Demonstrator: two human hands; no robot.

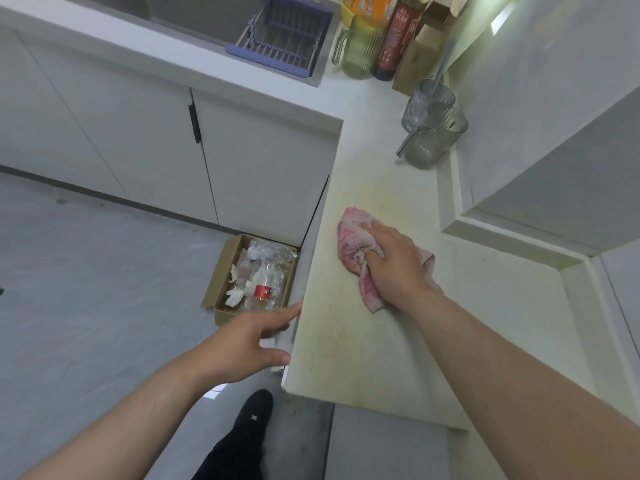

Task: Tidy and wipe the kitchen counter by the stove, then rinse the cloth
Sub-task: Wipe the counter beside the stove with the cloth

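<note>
A pink cloth lies bunched on the pale kitchen counter, which shows yellowish stains. My right hand presses down on the cloth with its fingers curled into the fabric. My left hand hangs at the counter's front edge, fingers spread and relaxed, the fingertips touching the edge and holding nothing.
Two grey ribbed glass jugs stand at the back of the counter, with bottles and a green jug beyond. A purple drying rack spans the sink. A cardboard box of empty bottles sits on the floor below.
</note>
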